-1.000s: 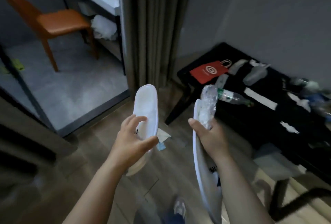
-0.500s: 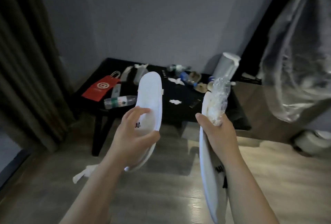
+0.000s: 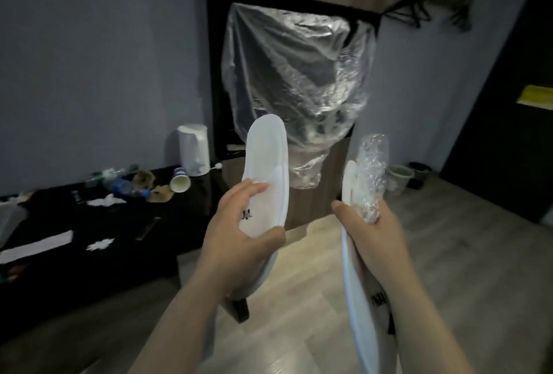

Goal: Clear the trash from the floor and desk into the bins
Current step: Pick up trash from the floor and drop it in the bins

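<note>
While left hand (image 3: 239,242) grips slipper (image 3: 266,158), right hand (image 3: 371,242) grips other slipper (image 3: 354,308).

The left hand (image 3: 239,242) held a slipper (image 3: 267,170), and the right hand (image 3: 371,239) held a second slipper (image 3: 356,299) with a plastic wrapper (image 3: 372,176). A plastic bag (image 3: 296,74) hung behind them. On the table (image 3: 89,254) to the left stood a kettle (image 3: 194,149), with a cup (image 3: 180,182) on its side before it. On the floor far right sat a bin (image 3: 399,177), with another bin (image 3: 420,173) just right of it.

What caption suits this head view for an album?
Left hand holds a white slipper; right hand grips a second slipper and crumpled plastic wrap, bins ahead.
</note>
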Tool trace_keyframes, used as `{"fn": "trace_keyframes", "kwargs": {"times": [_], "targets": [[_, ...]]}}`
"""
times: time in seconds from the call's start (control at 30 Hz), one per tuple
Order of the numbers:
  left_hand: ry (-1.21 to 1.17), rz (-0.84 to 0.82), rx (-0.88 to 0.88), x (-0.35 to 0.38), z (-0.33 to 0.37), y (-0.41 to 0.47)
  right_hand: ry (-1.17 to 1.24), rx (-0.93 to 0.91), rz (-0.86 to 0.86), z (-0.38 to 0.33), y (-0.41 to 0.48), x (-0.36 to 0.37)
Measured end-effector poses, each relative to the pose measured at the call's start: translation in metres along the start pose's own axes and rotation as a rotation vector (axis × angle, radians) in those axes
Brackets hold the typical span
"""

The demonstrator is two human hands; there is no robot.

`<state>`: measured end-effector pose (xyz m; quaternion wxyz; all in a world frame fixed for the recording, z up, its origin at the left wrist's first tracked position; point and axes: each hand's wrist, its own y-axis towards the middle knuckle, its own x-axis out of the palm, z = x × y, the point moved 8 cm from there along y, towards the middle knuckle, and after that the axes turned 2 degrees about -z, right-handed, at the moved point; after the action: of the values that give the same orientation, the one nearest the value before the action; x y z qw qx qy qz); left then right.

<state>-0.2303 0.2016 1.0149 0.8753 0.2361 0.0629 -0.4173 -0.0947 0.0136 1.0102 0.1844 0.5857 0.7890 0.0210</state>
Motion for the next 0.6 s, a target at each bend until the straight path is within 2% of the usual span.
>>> {"fn": "trace_keyframes", "kwargs": {"times": [0.3,0.6], "targets": [[-0.041,-0.282,0.1,0.186,0.037,0.063,-0.041,0.135,0.338,0.074,0.028,-0.166],[-0.123,-0.456,0.224,0.317,0.041,0.155,-0.114,0.131,0.517,0.114,0.108,-0.243]]}}
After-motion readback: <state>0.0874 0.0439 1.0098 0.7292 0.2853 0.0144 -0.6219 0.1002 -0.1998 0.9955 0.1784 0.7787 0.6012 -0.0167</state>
